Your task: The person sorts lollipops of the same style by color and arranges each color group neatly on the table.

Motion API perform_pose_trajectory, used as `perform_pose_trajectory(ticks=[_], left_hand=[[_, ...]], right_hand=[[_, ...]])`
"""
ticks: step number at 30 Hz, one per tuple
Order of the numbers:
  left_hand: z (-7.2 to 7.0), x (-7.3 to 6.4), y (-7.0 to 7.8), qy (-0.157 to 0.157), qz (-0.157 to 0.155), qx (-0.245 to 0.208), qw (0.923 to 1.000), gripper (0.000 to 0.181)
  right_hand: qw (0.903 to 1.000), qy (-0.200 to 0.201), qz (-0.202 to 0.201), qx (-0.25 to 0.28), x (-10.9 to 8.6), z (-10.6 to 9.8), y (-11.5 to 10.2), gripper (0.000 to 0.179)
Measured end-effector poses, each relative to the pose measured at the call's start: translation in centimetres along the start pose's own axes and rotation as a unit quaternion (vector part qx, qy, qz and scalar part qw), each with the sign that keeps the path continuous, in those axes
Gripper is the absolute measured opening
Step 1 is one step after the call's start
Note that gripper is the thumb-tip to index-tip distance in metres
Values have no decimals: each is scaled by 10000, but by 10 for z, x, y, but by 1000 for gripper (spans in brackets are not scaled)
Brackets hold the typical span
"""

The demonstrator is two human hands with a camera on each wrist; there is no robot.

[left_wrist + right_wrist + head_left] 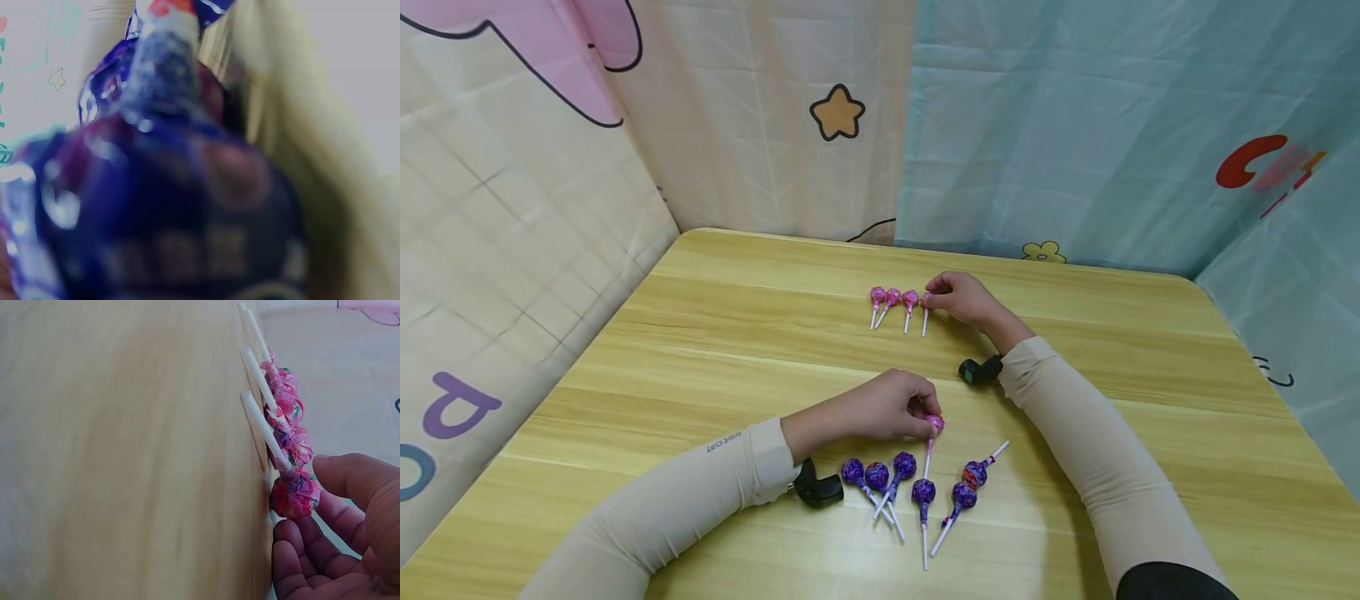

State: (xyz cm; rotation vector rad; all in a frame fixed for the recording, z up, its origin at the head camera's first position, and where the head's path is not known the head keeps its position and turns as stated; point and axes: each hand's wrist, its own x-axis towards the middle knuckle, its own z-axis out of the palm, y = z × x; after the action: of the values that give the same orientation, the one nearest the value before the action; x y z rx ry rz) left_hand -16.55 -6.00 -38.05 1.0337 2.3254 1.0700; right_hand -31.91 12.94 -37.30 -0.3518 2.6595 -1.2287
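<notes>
My left hand (886,407) pinches a pink-wrapped lollipop (936,424) by its head, its white stick pointing down toward the purple lollipops. Farther back, my right hand (967,302) has thumb and fingertips around the head of another pink lollipop (295,495), at the right end of a row. Three more pink lollipops (910,298) lie beside it, heads toward the back, sticks toward me. Several purple-wrapped lollipops (923,491) lie close in front of my left hand. Blurred purple wrapper (156,206) fills much of the left wrist view, hiding that hand's grip.
Everything lies on a wood-grain table (760,333) with rounded back corners. Printed curtains (1045,125) hang behind it and at both sides. A black wrist camera (817,486) on my left arm sits beside the purple lollipops; another (980,370) is on my right wrist.
</notes>
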Motion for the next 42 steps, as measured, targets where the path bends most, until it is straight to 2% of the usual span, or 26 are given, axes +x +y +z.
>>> perform_pose_trajectory(ticks=[9, 19, 26, 31, 42], left_hand=[[-1, 1, 1, 11, -23, 60, 10000, 4], [0, 2, 1, 12, -18, 14, 10000, 4], [1, 2, 0, 10, 9, 7, 10000, 5], [0, 2, -2, 6, 36, 7, 10000, 5], [0, 2, -1, 63, 95, 10, 9999, 4]], right_hand=[[9999, 137, 45, -40, -3, -3, 0, 27], [9997, 136, -157, 88, -14, -5, 0, 24], [9997, 161, -158, 106, -21, -7, 0, 24], [9998, 131, -145, 43, -18, -7, 2, 25], [9984, -58, -228, -515, -3, -4, -2, 27]])
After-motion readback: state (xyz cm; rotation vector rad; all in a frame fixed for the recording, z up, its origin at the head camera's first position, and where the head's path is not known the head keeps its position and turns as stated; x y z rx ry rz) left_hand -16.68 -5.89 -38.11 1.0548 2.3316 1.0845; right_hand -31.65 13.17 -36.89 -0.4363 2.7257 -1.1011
